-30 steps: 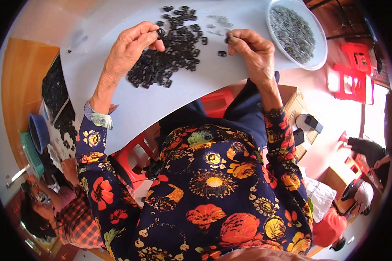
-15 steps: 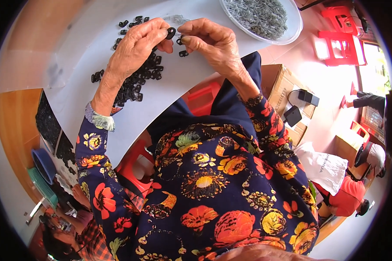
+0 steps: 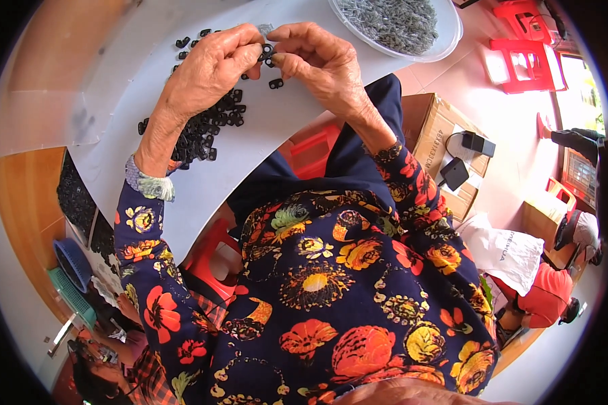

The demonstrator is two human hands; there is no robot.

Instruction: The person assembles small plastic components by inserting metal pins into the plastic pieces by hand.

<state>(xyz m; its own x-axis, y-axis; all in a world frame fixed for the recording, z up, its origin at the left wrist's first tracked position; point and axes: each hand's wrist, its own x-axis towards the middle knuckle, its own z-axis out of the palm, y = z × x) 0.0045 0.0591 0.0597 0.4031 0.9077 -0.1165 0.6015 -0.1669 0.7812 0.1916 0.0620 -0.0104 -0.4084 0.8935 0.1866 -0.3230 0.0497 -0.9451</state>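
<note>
At your 12 o'clock, left hand [image 3: 213,71] pinches a black looped piece [image 3: 267,49] close against the small black part [image 3: 270,62] clamped in right hand [image 3: 327,64], likely for control, with loose black pieces [image 3: 199,138] on the worktop [image 3: 270,115] at left hand's 6 o'clock, seemingly for short reaches.

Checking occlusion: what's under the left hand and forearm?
Black parts show on the pale table along both sides of the left hand and forearm. Anything directly beneath is covered, so the pile's full extent can't be seen.
</note>
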